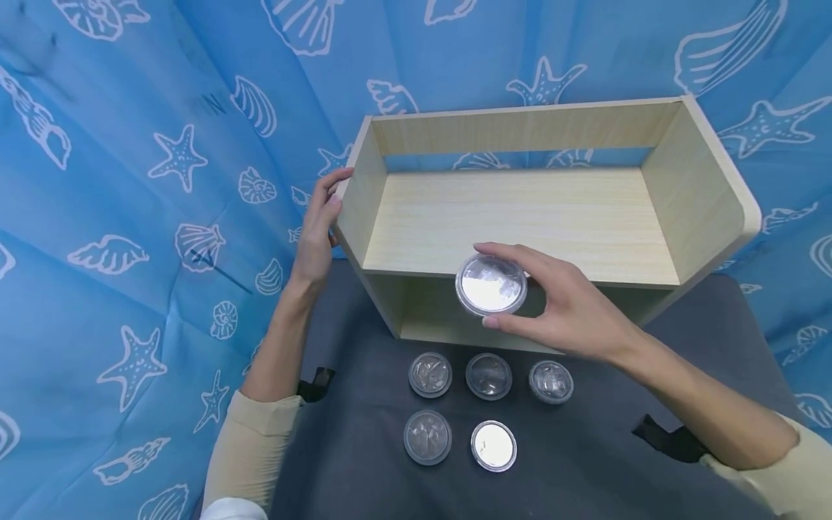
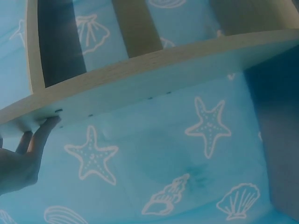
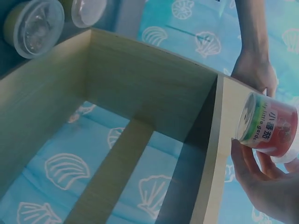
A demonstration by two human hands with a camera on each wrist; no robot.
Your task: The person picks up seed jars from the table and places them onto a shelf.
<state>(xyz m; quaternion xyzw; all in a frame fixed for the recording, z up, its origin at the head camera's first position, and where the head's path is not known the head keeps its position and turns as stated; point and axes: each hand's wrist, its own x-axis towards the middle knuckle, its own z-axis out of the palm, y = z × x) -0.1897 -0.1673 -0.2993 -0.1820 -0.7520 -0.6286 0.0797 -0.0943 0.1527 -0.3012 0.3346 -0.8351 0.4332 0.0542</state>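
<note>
Holding right hand [image 1: 573, 310]: can [image 1: 492, 284] gripped, lifted
Left hand [image 1: 316, 235]: laid uncurled against shelf's [image 1: 520, 224] left edge
Cans [image 1: 489, 376]: five apparently left on tabletop [image 1: 364, 433]

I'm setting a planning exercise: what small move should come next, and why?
Probably ease the round, shiny-topped, red-and-green-labelled can inward over the upper board of the pale wooden shelf: the right hand grips it near that board's front edge, while the left hand touches the shelf's side.
</note>
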